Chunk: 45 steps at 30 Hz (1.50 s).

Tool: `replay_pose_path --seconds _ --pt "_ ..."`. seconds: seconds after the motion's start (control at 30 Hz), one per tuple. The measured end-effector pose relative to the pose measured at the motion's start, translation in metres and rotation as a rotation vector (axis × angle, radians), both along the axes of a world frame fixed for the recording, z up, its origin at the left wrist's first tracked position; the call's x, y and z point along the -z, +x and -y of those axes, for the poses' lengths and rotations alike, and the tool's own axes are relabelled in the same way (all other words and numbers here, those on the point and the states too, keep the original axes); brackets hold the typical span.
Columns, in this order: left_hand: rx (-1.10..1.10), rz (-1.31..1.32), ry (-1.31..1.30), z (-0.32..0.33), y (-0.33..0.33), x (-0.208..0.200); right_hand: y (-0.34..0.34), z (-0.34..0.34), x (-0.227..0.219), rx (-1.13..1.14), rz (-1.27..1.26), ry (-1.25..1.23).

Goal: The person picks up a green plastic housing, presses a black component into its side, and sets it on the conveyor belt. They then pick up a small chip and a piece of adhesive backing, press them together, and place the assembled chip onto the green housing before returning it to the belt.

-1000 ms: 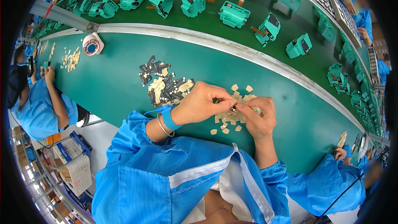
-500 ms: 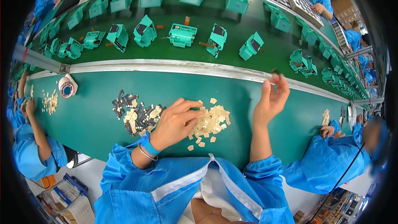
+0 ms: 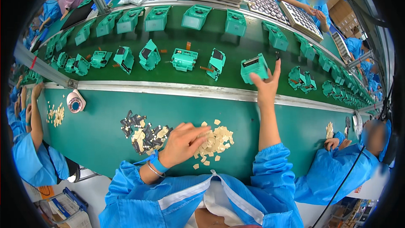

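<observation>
My right hand (image 3: 267, 90) reaches over the metal rail onto the green belt. Its thumb lies against a green plastic housing (image 3: 254, 68), and the fingers close around the right side of it. At the raised fingertips is a small black part (image 3: 277, 55). On the near table my left hand (image 3: 182, 145) rests at the edge of a pile of small cream-coloured pieces (image 3: 219, 137), index finger stretched over them and thumb apart. I see nothing held in it. Left of that hand lies a heap of black parts (image 3: 147, 137) mixed with cream pieces.
More green housings (image 3: 184, 60) stand in two rows along the belt (image 3: 168, 38). A metal rail (image 3: 168, 87) divides belt from table. A white round-topped holder (image 3: 76, 101) sits at the left. Co-workers in blue sit on both sides; another works beyond the belt beside trays (image 3: 301, 19).
My right hand has moved forward from above the table to the belt and taken hold of a green housing, which has turned. My left hand stays by the cream pile. The view has tilted up.
</observation>
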<state>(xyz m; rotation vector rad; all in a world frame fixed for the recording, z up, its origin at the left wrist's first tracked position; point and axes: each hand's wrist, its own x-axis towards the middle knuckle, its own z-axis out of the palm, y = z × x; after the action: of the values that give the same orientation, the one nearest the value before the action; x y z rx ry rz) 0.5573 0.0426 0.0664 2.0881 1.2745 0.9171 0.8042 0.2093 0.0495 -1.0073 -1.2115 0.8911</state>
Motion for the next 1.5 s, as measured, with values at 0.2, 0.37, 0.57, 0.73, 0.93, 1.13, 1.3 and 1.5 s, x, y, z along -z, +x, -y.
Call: replay_pose_path --seconds 0.2,0.37,0.57,0.73,0.93,1.13,1.3,1.5 --pt "-0.039 0.352 -0.143 -0.009 0.005 -0.001 -0.034 0.083 -0.008 -0.584 -0.639 -0.333" --pt "0.112 0.554 -0.161 -0.019 0.0 -0.009 -0.052 0.116 -0.001 -0.744 -0.575 -0.526" --pt "0.144 0.629 -0.333 -0.014 0.001 0.0 -0.058 0.123 0.003 -0.71 -0.634 -0.546" --pt "0.012 1.114 -0.592 -0.01 0.001 -0.005 -0.064 0.128 0.005 -0.211 -0.36 -0.225" --pt "0.136 1.333 -0.841 -0.012 0.001 -0.001 -0.047 0.132 0.017 -0.244 -0.26 0.01" --pt "0.043 1.049 -0.989 -0.011 0.001 0.002 -0.073 0.131 -0.018 -0.39 -0.117 0.18" --pt "0.069 0.733 -0.803 -0.012 -0.004 0.009 -0.069 0.138 -0.022 -0.529 -0.238 -0.294" --pt "0.006 0.697 -0.568 -0.009 0.007 0.001 -0.066 0.133 -0.019 -0.38 -0.59 -0.415"
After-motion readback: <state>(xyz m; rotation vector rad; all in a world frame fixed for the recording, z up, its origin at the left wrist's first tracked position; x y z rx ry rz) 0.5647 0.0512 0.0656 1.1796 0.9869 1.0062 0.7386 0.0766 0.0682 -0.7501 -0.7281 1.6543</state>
